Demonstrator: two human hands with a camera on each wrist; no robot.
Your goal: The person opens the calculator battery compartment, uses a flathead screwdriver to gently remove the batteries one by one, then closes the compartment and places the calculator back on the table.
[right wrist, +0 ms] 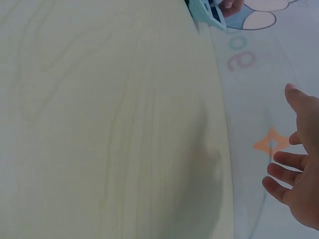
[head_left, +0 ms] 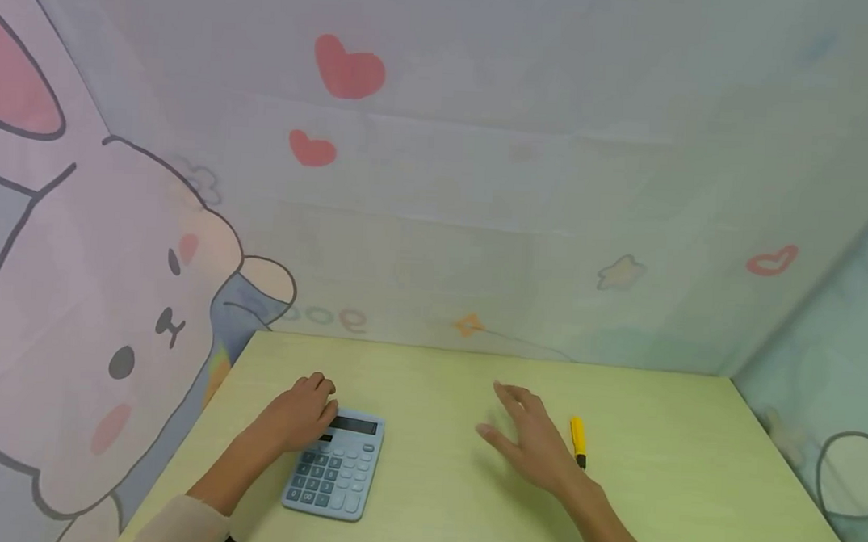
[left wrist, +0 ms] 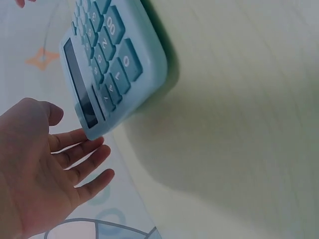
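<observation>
A light blue calculator (head_left: 355,462) with dark and pale keys lies on the table, its display toward the far side. At its upper left corner is my left hand (head_left: 302,415), the thumb close to the display. In the left wrist view the fingers of the left hand (left wrist: 60,164) are spread and loosely extended by the corner of the calculator (left wrist: 144,40); whether they touch it is hard to tell. My right hand (head_left: 535,445) hovers over the table with parted fingers and holds nothing. Just right of it lies a slim yellow object (head_left: 578,435) with a black end, its kind unclear.
The pale yellow-green table (head_left: 439,498) ends at a printed cloth backdrop (head_left: 481,184) with a rabbit and hearts. A dark cable-like loop (head_left: 821,466) shows beyond the table's right edge.
</observation>
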